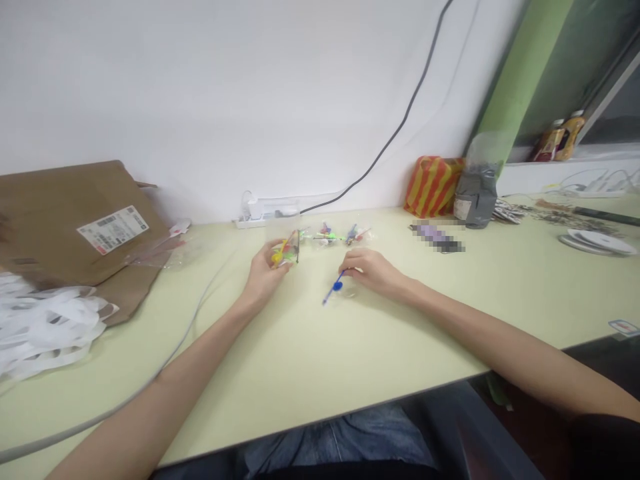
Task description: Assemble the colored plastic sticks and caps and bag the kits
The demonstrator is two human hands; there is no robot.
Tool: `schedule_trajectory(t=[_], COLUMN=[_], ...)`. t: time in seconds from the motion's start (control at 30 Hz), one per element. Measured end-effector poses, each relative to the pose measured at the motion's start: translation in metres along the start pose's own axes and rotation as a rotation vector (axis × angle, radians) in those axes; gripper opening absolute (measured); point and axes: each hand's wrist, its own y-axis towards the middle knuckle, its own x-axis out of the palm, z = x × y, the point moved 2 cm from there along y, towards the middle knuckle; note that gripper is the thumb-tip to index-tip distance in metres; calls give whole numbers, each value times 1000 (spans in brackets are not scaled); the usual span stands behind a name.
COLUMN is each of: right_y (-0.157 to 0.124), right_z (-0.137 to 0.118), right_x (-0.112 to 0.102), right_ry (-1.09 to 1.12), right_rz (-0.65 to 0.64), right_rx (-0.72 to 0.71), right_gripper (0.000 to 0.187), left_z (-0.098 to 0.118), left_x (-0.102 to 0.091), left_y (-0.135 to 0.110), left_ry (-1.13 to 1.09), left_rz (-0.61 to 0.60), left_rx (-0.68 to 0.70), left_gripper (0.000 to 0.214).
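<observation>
On the pale table (300, 373), left of the white power strip (251, 223), I see brown cardboard (60, 217). Nearer than the strip, my left hand (262, 272) grasps colourful plastic pieces (278, 257); nearer and right of the strip, my right hand (371, 268) pinches a blue stick (337, 286).

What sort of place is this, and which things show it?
Probably a small workshop or packing area: there is labelled brown cardboard, a heap of white strips, and some flat white discs.
</observation>
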Motion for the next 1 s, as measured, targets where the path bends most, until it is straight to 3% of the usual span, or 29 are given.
schedule_trajectory(t=[0.2, 0.3, 0.37, 0.57, 0.7, 0.87, 1.0], right_y=[-3, -6, -6, -4, -1, 1, -1], right_z=[6, 7, 8, 10, -4, -36, -46], right_x=[-30, -42, -46, -44, -39, -21, -5], right_ry=[-2, -13, -47, -315, -477, -588, -556], right_rz=[408, 573, 602, 441, 330, 130, 33], right_rx=[148, 180, 175, 44, -11, -109, -59], right_gripper=[24, 25, 24, 19, 24, 36, 43], left_z=[12, 21, 25, 22, 22, 43, 57], left_x=[3, 5, 6, 1, 0, 13, 27], left_y=[-6, -12, -15, -13, -14, -27, -39], left_ry=[197, 307, 346, 468, 571, 705, 717], left_rz=[-143, -211, -251, -237, -264, -312, -361], left_rx=[195, 263, 278, 332, 362, 455, 506], left_gripper=[50, 61, 70, 80, 82, 84, 82])
